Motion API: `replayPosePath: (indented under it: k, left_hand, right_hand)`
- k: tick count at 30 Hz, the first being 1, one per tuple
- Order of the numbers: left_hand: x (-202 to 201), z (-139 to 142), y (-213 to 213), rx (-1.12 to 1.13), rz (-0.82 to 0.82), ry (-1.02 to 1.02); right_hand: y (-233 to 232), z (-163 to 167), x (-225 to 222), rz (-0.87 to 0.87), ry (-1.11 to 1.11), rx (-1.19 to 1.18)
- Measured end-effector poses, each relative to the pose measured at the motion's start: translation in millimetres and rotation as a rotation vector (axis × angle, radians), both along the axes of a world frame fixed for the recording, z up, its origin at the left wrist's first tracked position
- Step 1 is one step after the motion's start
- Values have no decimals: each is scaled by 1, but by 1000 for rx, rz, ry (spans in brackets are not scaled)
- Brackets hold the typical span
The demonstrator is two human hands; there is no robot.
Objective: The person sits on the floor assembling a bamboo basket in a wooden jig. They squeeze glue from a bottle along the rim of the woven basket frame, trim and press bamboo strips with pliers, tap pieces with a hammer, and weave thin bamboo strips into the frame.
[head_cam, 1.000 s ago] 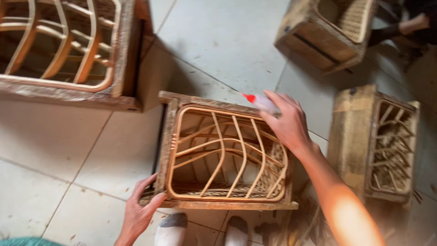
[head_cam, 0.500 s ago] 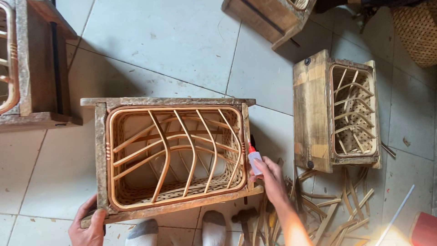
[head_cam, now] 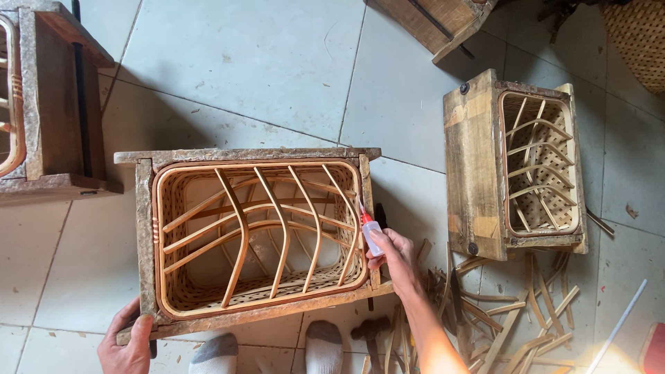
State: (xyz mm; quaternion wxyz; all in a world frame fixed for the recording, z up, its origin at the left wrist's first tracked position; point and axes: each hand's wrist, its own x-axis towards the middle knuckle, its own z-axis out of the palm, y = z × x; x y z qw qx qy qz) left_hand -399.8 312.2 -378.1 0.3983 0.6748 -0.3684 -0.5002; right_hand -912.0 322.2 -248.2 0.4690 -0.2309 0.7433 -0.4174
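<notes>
**Glue bottle at the rim of a rattan basket in its wooden mould**

On the tiled floor (head_cam: 263, 62), one wooden mould frame (head_cam: 142, 235) lies in front of the person, with a rattan basket (head_cam: 260, 239) fitted inside it. The right hand (head_cam: 395, 260) has its fingers (head_cam: 377, 260) clamped on a small glue bottle (head_cam: 369, 232), whose red nozzle touches the basket's right rim. The left hand (head_cam: 128, 343) grips the frame's near left corner, fingers curled over the wood. Two socked feet (head_cam: 270, 350) rest just below the frame's near edge.

Four mould frames show in all: this one, a second frame (head_cam: 478, 166) holding another basket well to the right, one at the left edge (head_cam: 55, 104), and one cut off at the top (head_cam: 433, 21). A pile of rattan offcuts (head_cam: 512, 312) lies near the right forearm, with a hammer (head_cam: 370, 332) beside the feet.
</notes>
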Motion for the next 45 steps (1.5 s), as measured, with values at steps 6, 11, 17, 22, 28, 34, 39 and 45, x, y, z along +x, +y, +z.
replayPosePath:
  k: [6,11,17,22,28,34,39,45]
  left_hand:
    - [-29,34,35,5,-5,19]
    - [1,46,40,53,-11,3]
    - [27,59,37,34,-2,3]
    - [-5,74,20,7,-34,-7]
    - [-15,91,10,27,-24,29]
    - [9,111,7,39,-48,39]
    - [18,112,3,47,-48,81]
    - [22,105,-1,46,-59,63]
  right_hand:
    - [28,37,-25,-5,41,-29]
    - [5,37,-15,43,75,-27]
    - [-4,47,18,7,27,16]
    - [-34,82,9,166,242,-111]
    - [-101,127,34,587,1162,-398]
    - [-142,129,97,778,1270,-444]
    - [-150,123,114,800,1327,-461]
    - [-157,116,117,872,1385,-455]
